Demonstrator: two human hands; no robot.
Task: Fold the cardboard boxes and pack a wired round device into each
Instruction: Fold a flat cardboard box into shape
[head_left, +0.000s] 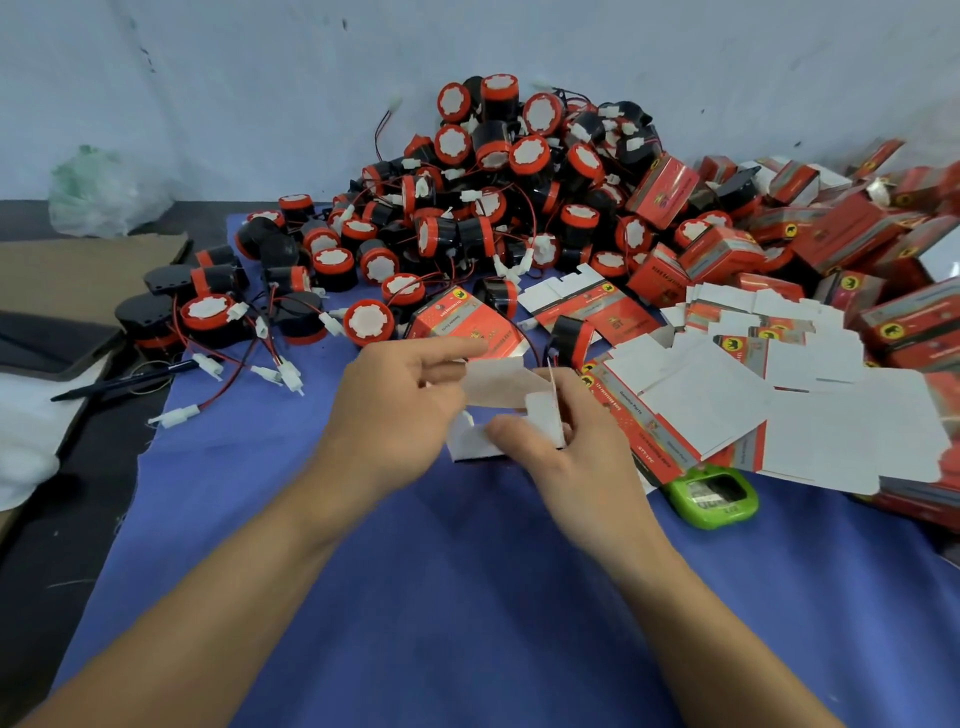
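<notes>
now both hands mid-fold: left hand (395, 410) & right hand (566, 447) pinch half-formed box (506, 410) above blue cloth (467, 597). thin card, light, creases easily; hold by panel edges. device pile (493, 197) behind, flat blanks (753, 410) at right.

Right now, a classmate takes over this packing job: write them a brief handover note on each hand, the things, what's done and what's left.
Left hand: grips the box, fingers on its top flap.
Right hand: grips the same box, thumb on a lower flap.
Box: half folded, over the blue cloth.
Devices: piled behind it.
Flat boxes: stacked to the right.
Done: many folded boxes heaped far right.
Left: finish this fold, put a device in, close, repeat.
</notes>
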